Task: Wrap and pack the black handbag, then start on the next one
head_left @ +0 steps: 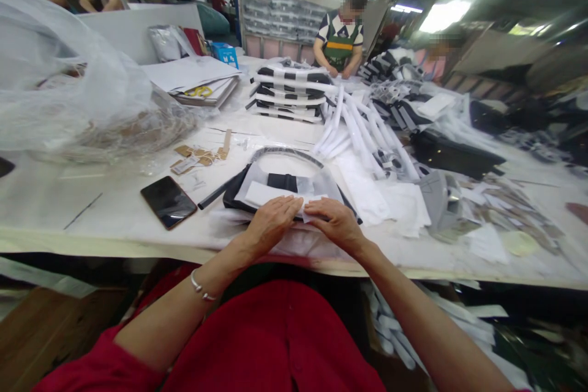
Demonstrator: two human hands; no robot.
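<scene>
A black bag (pixel 233 197) lay near the front edge of the pale, flat table (pixel 105 220). Its handle (pixel 287 150) made a round arch in shiny wrap. Smooth white paper (pixel 261 193) lay on the bag. The left hand (pixel 274 219) and right hand (pixel 339 225) touched the paper, but I could not tell if their fingers pinched it. A glassy phone (pixel 168 202) lay nearby.

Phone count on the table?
1 visible: the phone lying left of the black bag, near the front edge of the table. A dark item cut off at the left picture edge can't be identified; others may be hidden under the plastic.
</scene>
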